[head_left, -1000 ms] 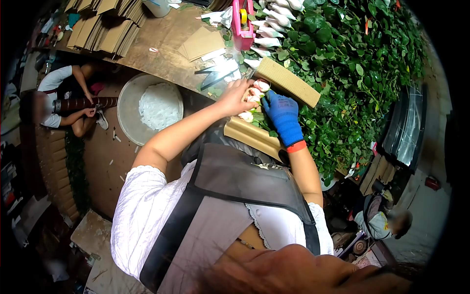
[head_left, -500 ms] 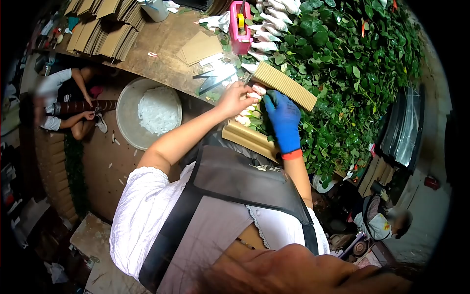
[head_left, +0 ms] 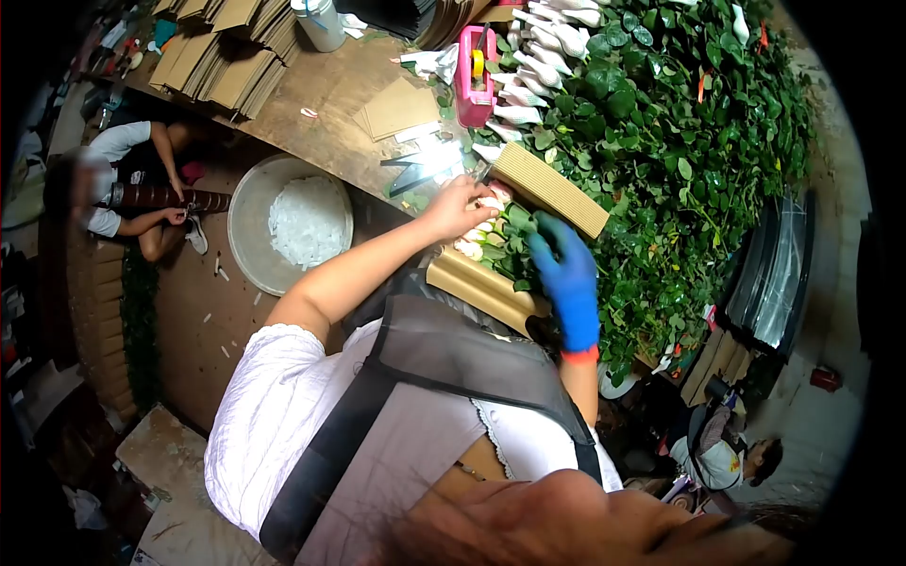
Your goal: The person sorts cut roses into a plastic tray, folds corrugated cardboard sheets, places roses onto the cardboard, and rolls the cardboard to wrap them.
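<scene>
Pale roses (head_left: 469, 247) with green stems and leaves lie between two edges of a piece of corrugated cardboard (head_left: 486, 291) in front of my body. My bare left hand (head_left: 457, 209) is at the rose heads, its fingers closed around a pale pink bloom. The fingertips are partly hidden by the flowers. My right hand (head_left: 569, 275), in a blue glove, hovers beside the leafy stems with thumb and fingers apart, slightly blurred. Another ribbed cardboard strip (head_left: 550, 191) rises just beyond the flowers.
A large leafy pile (head_left: 679, 170) fills the right, with white-wrapped blooms (head_left: 543, 71) at its edge. A pink tape dispenser (head_left: 475, 90), cardboard sheets (head_left: 401, 108) and stacked cardboard (head_left: 226, 71) lie on the table. A tub (head_left: 243, 255) stands left, near a seated person (head_left: 123, 179).
My right hand has drawn away from the roses, rightward and toward my body, and its fingers have spread. My left hand stays at the blooms. The whole view has shifted slightly.
</scene>
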Available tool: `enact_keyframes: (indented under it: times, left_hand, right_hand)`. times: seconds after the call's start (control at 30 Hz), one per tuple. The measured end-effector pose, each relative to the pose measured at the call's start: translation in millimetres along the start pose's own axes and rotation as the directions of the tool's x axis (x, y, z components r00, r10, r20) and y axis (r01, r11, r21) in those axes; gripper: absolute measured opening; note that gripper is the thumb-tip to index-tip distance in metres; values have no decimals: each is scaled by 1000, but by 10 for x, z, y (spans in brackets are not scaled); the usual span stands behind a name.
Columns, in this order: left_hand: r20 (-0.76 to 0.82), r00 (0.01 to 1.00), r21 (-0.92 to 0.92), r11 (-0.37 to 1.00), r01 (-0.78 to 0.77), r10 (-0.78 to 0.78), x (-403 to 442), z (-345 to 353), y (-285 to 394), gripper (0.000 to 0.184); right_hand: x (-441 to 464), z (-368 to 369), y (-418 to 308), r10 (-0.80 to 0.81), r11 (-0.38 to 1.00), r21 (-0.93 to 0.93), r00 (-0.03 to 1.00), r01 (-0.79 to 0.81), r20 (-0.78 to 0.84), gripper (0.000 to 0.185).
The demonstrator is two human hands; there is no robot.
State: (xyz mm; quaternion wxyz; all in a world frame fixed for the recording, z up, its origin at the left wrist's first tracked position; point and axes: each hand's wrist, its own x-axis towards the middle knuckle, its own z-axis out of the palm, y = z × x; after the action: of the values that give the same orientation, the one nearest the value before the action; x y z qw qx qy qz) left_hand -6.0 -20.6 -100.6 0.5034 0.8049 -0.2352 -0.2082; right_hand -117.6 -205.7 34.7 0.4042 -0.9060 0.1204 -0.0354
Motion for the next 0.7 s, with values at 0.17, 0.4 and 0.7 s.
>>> enact_keyframes:
  times: [0.17, 0.4, 0.7]
  left_hand:
    - [57, 997, -93, 994, 63, -58, 10, -55, 69, 38]
    - [93, 990, 2, 994, -110, 109, 67, -8, -188, 33]
    - [147, 980, -54, 990, -129, 135, 157, 71, -591, 44]
  right_hand:
    - [-1020, -583, 326, 589, 806, -344, 718, -483, 372, 50]
    - [-1434, -640, 434, 406, 528, 580, 784, -620, 469, 38]
    - [-353, -203, 27, -319, 947, 6, 940, 321, 120, 25]
